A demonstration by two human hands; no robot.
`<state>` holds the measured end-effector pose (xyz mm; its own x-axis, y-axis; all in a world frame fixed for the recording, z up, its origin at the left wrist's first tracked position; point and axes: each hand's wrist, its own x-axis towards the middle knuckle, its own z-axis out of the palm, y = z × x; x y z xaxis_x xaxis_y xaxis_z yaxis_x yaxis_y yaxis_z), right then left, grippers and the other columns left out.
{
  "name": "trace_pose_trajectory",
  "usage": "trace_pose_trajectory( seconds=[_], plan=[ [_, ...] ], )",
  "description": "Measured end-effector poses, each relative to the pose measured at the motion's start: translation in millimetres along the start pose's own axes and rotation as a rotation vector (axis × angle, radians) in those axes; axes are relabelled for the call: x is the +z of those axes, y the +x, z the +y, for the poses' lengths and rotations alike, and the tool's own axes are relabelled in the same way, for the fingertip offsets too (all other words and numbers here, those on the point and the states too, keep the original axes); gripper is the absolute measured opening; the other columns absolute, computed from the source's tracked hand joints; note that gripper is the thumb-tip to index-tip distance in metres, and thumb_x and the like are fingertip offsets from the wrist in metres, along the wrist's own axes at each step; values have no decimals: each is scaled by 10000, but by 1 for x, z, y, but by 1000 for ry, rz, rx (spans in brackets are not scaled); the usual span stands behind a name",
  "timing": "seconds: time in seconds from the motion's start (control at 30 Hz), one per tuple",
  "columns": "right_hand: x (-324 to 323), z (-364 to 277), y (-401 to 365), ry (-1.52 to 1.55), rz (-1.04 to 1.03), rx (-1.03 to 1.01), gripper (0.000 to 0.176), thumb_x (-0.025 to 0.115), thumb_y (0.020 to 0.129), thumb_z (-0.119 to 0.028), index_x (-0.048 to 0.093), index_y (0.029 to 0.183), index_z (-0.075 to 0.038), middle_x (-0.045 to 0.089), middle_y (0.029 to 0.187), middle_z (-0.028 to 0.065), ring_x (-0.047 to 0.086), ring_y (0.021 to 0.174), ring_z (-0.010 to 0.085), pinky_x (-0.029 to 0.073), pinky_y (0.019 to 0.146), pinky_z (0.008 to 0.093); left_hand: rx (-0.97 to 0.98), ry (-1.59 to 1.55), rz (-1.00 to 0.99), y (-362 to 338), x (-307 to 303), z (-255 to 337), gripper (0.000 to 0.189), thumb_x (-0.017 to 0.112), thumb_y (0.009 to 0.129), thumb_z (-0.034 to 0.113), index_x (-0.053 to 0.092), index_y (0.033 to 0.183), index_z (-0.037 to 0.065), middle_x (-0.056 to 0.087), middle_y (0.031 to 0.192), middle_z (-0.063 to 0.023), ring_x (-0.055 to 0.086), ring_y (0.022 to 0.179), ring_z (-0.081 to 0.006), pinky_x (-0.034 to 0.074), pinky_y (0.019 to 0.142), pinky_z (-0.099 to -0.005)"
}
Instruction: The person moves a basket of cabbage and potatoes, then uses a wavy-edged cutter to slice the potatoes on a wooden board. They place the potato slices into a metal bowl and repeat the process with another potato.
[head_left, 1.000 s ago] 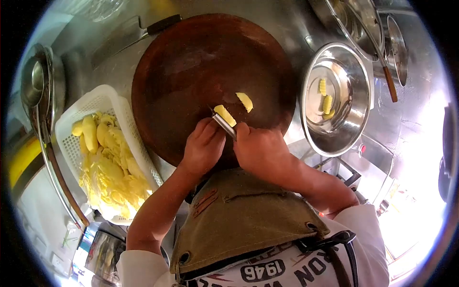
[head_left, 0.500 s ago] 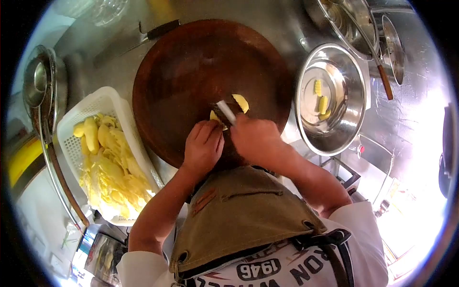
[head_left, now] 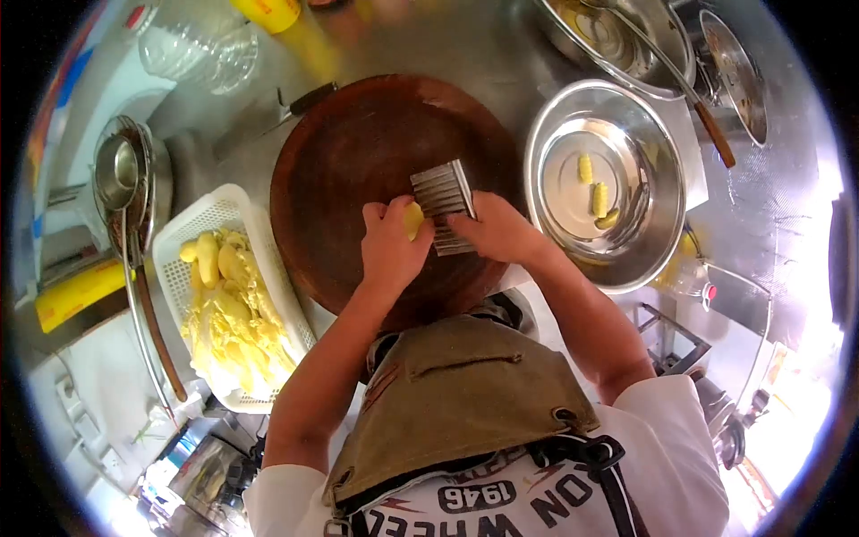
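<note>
Head view over a kitchen worktop. The yellow piece (head_left: pixel 413 219) is mostly covered by the left hand (head_left: pixel 394 249) and by the crinkle cutter (head_left: pixel 443 190), so only a small patch shows and the kind of vegetable cannot be told. The cutter's handle is hidden inside the right hand (head_left: pixel 497 231). The fisheye rim cuts off the pots (head_left: pixel 626 36) at the top and blurs the margins of the view. The steel worktop (head_left: pixel 483 45) carries a round wooden chopping board (head_left: pixel 349 152), with a cleaver (head_left: pixel 268 121) lying just beyond it. Right of the board stands a steel bowl (head_left: pixel 644 242) holding three ridged yellow slices (head_left: pixel 599 199). Left of the board, a white perforated basket (head_left: pixel 210 210) is heaped with pale yellow pieces (head_left: pixel 228 313), and ladles (head_left: pixel 121 170) lie further left. Left grip: fingers curled over the yellow piece, holding it above the board's near half. Right grip: closed around the cutter, whose corrugated blade is tilted up and touches the piece.
</note>
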<state>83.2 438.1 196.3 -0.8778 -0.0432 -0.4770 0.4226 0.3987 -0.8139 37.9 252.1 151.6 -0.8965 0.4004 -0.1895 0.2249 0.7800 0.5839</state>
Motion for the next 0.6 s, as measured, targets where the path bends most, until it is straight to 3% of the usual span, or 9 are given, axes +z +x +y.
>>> trace_pose_trajectory(
  seconds=[0.1,0.2,0.23,0.33,0.37,0.43,0.5,0.53,0.6],
  plan=[
    [0,16,-18,47,34,43,303,528,903,-247,612,952,39,627,867,294,602,862,469,475,759,502,109,101,-93,-2,5,-6,514,718,762,286,536,1217,135,462,1105,-156,612,868,-363,533,740,-450],
    [-15,0,-58,22,158,82,317,549,908,-259,612,987,41,638,873,289,608,876,466,483,761,495,11,170,-197,-9,-11,35,503,725,743,271,536,1189,136,463,1113,-165,615,856,-375,532,742,-448],
    [-23,-5,-73,-26,199,121,287,568,912,-219,611,1037,35,656,895,265,641,849,417,496,766,456,-3,185,-203,-8,-9,38,496,727,738,265,536,1178,140,465,1114,-167,614,855,-380,530,747,-451],
    [-24,22,-94,271,385,-119,246,578,911,-166,610,1064,24,668,888,235,648,802,334,501,758,421,-40,219,-232,-4,-3,46,474,733,723,244,536,1144,152,469,1115,-176,608,850,-393,523,759,-463],
    [-29,26,-103,294,352,-50,232,569,919,-147,609,1076,20,671,889,220,629,773,277,500,752,409,-47,223,-247,-1,-3,44,465,733,718,237,536,1132,155,470,1113,-179,606,846,-397,521,761,-469],
    [-33,37,-114,270,364,-62,243,571,921,-160,604,1079,22,667,897,226,628,780,288,498,754,414,-89,232,-268,4,-4,53,460,734,697,212,535,1110,178,468,1116,-184,595,853,-413,514,768,-482],
    [-25,76,-122,173,343,-28,262,574,924,-179,594,1089,23,661,908,233,622,792,300,494,759,418,-15,216,-233,3,-4,49,446,732,689,199,539,1087,148,480,1081,-186,598,868,-399,509,767,-470],
    [-22,73,-130,260,438,-132,268,576,925,-198,597,1072,24,655,864,234,614,768,304,491,747,425,12,204,-215,3,1,51,439,731,685,193,541,1076,133,486,1064,-186,600,876,-391,507,767,-464],
    [-25,70,-150,263,423,-1,287,574,927,-214,589,1086,24,652,868,237,608,770,301,488,749,425,204,21,-143,11,11,63,358,730,677,173,577,990,87,547,959,-179,618,823,-359,509,724,-440]
  ],
)
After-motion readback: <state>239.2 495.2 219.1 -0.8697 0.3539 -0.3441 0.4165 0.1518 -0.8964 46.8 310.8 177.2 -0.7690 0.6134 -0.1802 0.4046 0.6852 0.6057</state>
